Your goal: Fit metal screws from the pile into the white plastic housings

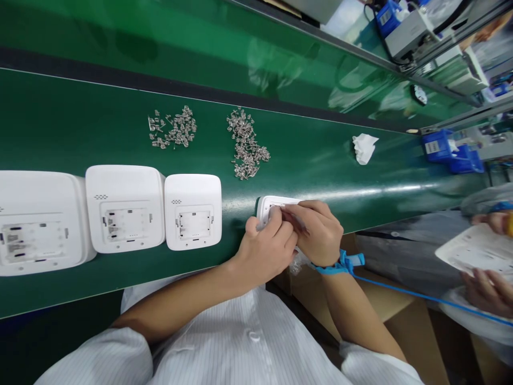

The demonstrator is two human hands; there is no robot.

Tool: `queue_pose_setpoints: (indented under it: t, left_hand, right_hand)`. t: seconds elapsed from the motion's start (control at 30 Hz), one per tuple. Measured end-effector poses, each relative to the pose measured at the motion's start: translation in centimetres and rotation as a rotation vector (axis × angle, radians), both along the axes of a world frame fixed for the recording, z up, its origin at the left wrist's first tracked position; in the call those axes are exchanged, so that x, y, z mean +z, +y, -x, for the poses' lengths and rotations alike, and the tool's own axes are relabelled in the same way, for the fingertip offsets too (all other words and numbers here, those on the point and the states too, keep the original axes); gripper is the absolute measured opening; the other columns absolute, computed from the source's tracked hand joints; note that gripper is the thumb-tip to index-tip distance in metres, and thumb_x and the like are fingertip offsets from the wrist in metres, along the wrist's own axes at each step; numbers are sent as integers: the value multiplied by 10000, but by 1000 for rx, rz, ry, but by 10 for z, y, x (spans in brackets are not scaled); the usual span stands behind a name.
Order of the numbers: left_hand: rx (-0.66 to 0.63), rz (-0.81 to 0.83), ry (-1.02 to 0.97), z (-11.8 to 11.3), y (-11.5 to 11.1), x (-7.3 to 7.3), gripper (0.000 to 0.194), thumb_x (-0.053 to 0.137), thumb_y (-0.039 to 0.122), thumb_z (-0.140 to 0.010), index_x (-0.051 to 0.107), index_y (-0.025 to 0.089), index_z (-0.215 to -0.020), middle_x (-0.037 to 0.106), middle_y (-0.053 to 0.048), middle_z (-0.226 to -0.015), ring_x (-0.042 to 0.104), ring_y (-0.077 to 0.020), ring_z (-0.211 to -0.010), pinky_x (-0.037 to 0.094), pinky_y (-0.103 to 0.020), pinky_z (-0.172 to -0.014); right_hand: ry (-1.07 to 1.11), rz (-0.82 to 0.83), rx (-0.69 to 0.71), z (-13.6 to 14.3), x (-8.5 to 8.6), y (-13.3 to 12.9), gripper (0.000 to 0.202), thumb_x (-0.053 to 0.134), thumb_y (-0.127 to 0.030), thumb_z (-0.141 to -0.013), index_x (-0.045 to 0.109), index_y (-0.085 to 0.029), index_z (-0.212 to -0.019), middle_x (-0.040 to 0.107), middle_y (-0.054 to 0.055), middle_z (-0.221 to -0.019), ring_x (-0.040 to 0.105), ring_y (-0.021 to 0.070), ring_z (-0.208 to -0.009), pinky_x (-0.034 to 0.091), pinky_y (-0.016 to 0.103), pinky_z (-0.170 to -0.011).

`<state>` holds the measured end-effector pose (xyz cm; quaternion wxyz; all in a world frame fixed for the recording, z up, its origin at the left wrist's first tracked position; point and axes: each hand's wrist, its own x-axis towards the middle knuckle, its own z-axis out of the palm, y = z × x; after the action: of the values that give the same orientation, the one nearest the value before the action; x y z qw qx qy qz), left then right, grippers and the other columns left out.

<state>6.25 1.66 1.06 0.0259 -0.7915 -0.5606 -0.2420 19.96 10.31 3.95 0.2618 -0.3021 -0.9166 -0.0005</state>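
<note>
A white plastic housing (pixel 263 206) sits at the table's near edge, largely covered by my hands. My left hand (pixel 266 248) is closed on its near left side, with thumb and index finger pressed at the recess. From the right, my right hand (pixel 320 232) reaches over the same housing with its fingers pinched together. Whatever is between those fingertips is too small and covered to make out. Beyond the hands lie two loose piles of small metal contact pieces, one pile (pixel 245 143) nearer and another pile (pixel 180 128) farther left.
Three similar white housings, among them one housing (pixel 193 184), stand in a row at left, recesses facing up. A crumpled white tissue (pixel 364 148) and blue bins (pixel 438 145) are to the right. A blue wrist strap (pixel 340 263) trails a cord rightward. Another person's hand (pixel 491 291) holds a white panel.
</note>
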Motion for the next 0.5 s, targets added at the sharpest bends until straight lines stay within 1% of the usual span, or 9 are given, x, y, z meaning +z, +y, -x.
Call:
queue_pose_setpoints:
  t: [0.2,0.4,0.47,0.5]
  left_hand:
    - [-22,53,6,2,0,5,320,437,383,-1013,645,184,-1153,583,-101,-1218,366,-318,-1330,353,-436,-765]
    - [-18,73,10,2,-1,8,361,470,426,-995,628,183,-1209,566,-112,-1291,377,-303,-1298,357,-454,-817]
    - [-16,69,14,3,-2,7,364,471,435,-993,626,187,-1210,561,-106,-1303,379,-299,-1295,358,-459,-822]
    - [-13,61,17,4,-3,6,363,464,436,-997,628,188,-1206,560,-104,-1305,370,-301,-1307,357,-460,-822]
  right_hand:
    - [-98,19,81,-2,6,2,214,566,-64,-949,667,-162,-1110,716,74,-905,637,232,-908,542,363,-803]
    - [-245,20,223,0,13,8,194,506,-73,-975,645,-106,-1107,696,105,-887,611,245,-895,507,384,-789]
    - [-260,28,225,1,12,7,194,503,-80,-977,638,-119,-1110,692,102,-903,595,248,-914,499,387,-804]
    - [-233,27,210,1,11,7,192,510,-82,-973,636,-130,-1110,690,96,-912,586,248,-924,498,388,-817]
